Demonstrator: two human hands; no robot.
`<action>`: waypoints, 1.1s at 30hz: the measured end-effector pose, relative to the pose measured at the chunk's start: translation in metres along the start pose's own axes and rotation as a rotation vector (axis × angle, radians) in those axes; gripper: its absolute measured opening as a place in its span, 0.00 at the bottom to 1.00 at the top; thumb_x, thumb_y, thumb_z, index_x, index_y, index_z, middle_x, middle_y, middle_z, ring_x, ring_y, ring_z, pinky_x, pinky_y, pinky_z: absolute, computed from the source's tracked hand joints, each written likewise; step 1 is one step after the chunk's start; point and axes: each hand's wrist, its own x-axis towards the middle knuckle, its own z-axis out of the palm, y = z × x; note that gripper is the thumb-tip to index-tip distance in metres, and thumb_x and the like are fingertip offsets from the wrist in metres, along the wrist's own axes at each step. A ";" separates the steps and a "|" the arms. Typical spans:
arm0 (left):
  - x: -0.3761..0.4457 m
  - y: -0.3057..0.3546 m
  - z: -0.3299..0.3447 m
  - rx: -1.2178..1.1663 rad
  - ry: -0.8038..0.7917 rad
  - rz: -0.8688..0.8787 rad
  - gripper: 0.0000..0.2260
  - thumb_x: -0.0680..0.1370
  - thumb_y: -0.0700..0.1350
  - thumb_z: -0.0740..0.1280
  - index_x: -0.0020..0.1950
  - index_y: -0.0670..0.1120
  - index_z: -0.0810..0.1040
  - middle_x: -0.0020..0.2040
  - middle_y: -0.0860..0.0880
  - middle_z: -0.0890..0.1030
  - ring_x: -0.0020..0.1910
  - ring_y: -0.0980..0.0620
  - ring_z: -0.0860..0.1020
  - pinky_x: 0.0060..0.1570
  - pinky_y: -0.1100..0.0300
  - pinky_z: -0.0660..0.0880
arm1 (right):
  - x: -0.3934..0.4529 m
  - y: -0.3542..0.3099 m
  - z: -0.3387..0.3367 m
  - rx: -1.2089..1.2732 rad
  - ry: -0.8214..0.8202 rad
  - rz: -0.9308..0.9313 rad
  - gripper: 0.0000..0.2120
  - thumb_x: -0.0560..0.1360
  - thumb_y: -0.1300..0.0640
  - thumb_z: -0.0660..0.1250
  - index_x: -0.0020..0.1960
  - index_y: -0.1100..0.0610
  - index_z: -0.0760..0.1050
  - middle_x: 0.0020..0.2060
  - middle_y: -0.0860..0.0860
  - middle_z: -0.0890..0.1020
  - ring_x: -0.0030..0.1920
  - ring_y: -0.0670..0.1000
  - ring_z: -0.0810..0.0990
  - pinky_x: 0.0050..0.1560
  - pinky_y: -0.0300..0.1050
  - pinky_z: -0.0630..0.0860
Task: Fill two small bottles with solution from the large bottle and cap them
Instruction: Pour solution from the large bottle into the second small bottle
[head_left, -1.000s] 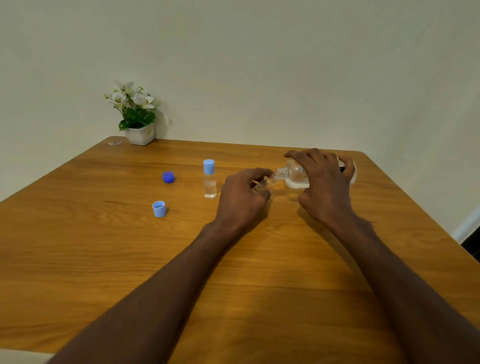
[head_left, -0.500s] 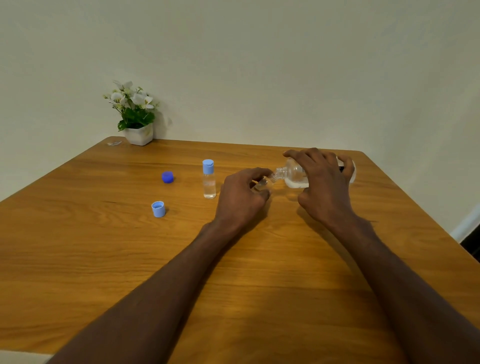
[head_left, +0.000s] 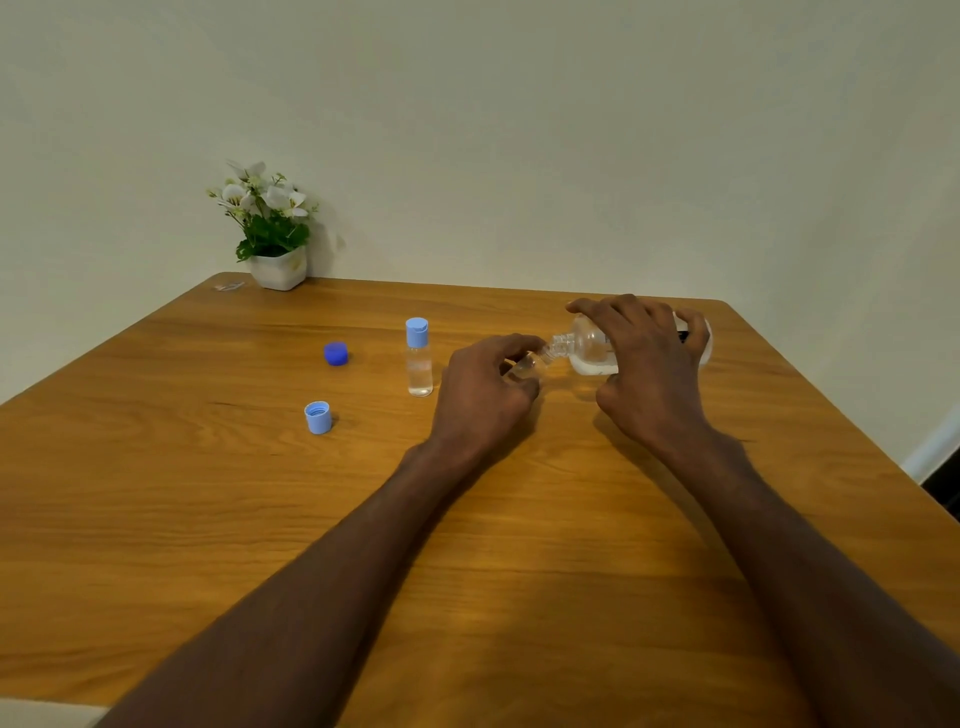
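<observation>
My right hand (head_left: 647, 358) grips the large clear bottle (head_left: 589, 347), tipped on its side with its open neck pointing left. My left hand (head_left: 483, 387) holds a small uncapped clear bottle (head_left: 525, 365), tilted so its mouth meets the large bottle's neck; my fingers hide most of it. A second small bottle (head_left: 418, 357) stands upright to the left, with a light blue cap on and clear liquid inside. A loose light blue cap (head_left: 318, 417) lies open side up on the table. A darker blue cap (head_left: 335, 353) sits farther back.
The wooden table (head_left: 260, 519) runs to a far edge by the wall. A white pot of white flowers (head_left: 270, 234) stands at the back left corner, with a small clear scrap (head_left: 228, 286) beside it. The table's right edge drops off near a dark gap.
</observation>
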 end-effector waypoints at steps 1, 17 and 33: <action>0.000 0.000 0.000 0.001 0.001 -0.001 0.20 0.74 0.42 0.74 0.66 0.52 0.83 0.59 0.57 0.85 0.51 0.66 0.80 0.49 0.72 0.75 | 0.000 0.000 0.000 0.000 0.001 -0.001 0.45 0.63 0.64 0.78 0.75 0.41 0.69 0.70 0.46 0.75 0.73 0.54 0.68 0.74 0.61 0.53; 0.000 0.001 0.000 -0.009 -0.003 0.001 0.19 0.75 0.42 0.74 0.66 0.52 0.83 0.59 0.56 0.85 0.52 0.65 0.81 0.50 0.68 0.78 | -0.001 -0.001 -0.003 0.013 -0.009 0.006 0.44 0.64 0.64 0.78 0.75 0.41 0.69 0.71 0.46 0.74 0.74 0.53 0.67 0.75 0.62 0.53; 0.000 0.000 0.000 -0.014 0.008 0.000 0.18 0.76 0.46 0.72 0.66 0.53 0.83 0.59 0.57 0.85 0.51 0.66 0.81 0.49 0.68 0.78 | 0.001 -0.001 0.000 0.009 -0.002 -0.001 0.44 0.63 0.64 0.78 0.75 0.41 0.69 0.70 0.46 0.75 0.74 0.54 0.68 0.74 0.62 0.53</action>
